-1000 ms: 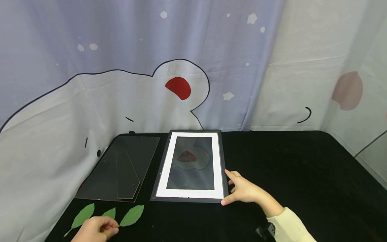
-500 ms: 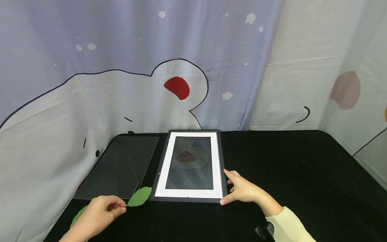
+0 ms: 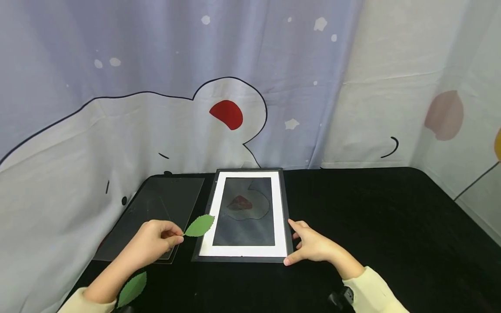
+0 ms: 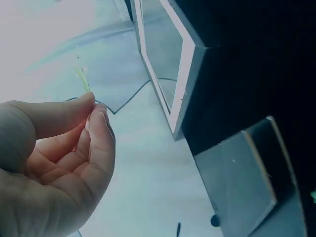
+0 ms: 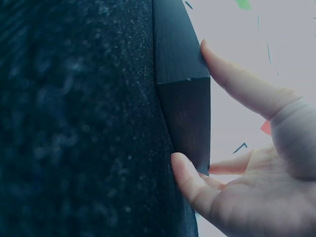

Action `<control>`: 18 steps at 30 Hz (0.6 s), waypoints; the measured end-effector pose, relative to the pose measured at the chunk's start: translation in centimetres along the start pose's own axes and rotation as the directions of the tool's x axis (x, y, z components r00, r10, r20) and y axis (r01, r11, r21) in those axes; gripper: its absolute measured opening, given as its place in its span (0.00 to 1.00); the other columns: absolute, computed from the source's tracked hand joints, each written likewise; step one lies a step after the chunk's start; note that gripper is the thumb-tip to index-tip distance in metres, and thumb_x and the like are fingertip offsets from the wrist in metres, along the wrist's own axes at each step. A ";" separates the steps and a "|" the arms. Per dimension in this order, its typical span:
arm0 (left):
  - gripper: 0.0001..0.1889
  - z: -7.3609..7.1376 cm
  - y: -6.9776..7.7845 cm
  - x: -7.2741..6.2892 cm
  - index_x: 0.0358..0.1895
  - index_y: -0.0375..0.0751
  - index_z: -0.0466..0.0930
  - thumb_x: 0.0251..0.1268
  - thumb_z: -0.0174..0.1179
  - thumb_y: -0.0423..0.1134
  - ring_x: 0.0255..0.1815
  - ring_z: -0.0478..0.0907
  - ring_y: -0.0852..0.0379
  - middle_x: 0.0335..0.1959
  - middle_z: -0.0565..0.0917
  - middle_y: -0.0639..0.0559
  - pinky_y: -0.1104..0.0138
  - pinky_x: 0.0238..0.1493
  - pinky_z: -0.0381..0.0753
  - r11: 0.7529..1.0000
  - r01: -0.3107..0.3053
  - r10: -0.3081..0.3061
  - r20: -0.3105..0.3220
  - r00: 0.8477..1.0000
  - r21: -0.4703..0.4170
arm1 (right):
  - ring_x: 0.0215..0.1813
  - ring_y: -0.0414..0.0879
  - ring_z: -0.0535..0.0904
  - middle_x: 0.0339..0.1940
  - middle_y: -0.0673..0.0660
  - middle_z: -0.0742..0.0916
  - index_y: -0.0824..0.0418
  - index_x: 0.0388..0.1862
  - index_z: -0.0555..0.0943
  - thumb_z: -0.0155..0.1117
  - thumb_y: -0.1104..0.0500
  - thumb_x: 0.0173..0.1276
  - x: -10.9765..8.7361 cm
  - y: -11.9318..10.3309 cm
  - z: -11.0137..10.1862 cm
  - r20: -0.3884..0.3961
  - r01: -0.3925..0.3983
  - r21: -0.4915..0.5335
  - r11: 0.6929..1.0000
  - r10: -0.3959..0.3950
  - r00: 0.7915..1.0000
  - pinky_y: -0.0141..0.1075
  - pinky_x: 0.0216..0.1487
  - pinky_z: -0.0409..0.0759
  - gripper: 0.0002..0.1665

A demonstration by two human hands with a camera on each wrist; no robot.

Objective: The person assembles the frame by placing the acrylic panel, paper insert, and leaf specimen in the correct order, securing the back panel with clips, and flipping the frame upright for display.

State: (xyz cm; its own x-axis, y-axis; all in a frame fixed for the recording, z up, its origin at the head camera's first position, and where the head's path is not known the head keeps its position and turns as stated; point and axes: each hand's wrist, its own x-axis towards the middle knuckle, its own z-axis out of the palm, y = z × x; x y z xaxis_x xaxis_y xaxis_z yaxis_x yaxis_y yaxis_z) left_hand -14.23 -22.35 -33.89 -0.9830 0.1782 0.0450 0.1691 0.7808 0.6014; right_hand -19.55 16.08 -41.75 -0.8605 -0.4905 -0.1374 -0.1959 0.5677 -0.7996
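Between thumb and fingertips, my left hand (image 3: 150, 245) pinches a green leaf (image 3: 200, 225) by its stem. The leaf hangs over the left border of a dark picture frame (image 3: 242, 259), whose white mat (image 3: 244, 251) surrounds a dark glassy middle. In the left wrist view the leaf (image 4: 82, 76) shows nearly edge-on, above the fingertips. My right hand (image 3: 315, 248) touches the frame near its lower right corner, fingers spread and fairly straight. The right wrist view has thumb and fingers against the frame's thick side (image 5: 187, 118).
Left of the frame lies a dark backing panel (image 3: 172, 195) with a stand flap, partly behind the left hand. Another green leaf (image 3: 133, 288) lies below the left forearm. A black cloth (image 3: 360, 208) covers the table, and a printed curtain (image 3: 297, 87) hangs behind.
My left hand has moved up and to the right with the leaf, from beside the other leaves to the frame's left border. The right hand stays at the frame.
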 end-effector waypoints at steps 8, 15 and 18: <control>0.02 -0.1 0.8 2.4 0.32 0.35 0.84 0.59 0.65 0.30 0.23 0.77 0.56 0.22 0.81 0.53 0.66 0.24 0.76 0.999 -0.023 0.024 0.015 1.000 -0.045 | 0.42 0.51 0.80 0.62 0.69 0.67 0.75 0.74 0.50 0.82 0.57 0.45 0.0 -0.2 0.3 0.006 0.001 0.008 1.000 -0.001 1.000 0.43 0.46 0.80 0.66; 0.03 -0.4 1.5 4.7 0.33 0.33 0.84 0.60 0.63 0.30 0.24 0.78 0.55 0.23 0.82 0.51 0.64 0.25 0.77 0.999 -0.020 0.020 -0.001 1.000 -0.025 | 0.42 0.51 0.79 0.63 0.70 0.67 0.75 0.74 0.50 0.82 0.58 0.45 0.0 -0.3 0.3 -0.004 -0.003 0.004 1.000 0.003 1.000 0.44 0.46 0.80 0.66; 0.03 -0.5 1.8 5.9 0.33 0.33 0.84 0.61 0.63 0.31 0.25 0.79 0.54 0.24 0.82 0.50 0.65 0.27 0.77 1.000 -0.014 0.014 -0.001 1.000 -0.013 | 0.43 0.51 0.79 0.63 0.70 0.67 0.75 0.74 0.50 0.82 0.58 0.45 0.0 -0.3 0.3 -0.004 -0.004 0.002 1.000 0.004 1.000 0.44 0.46 0.80 0.66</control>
State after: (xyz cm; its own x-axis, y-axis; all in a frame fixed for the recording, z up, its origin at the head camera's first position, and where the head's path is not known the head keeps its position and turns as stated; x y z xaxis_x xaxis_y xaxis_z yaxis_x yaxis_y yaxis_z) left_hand -19.77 -20.20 -32.18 -0.9805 0.1885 0.0548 0.1823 0.7704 0.6109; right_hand -19.35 15.71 -41.67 -0.8632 -0.4856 -0.1385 -0.1911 0.5681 -0.8004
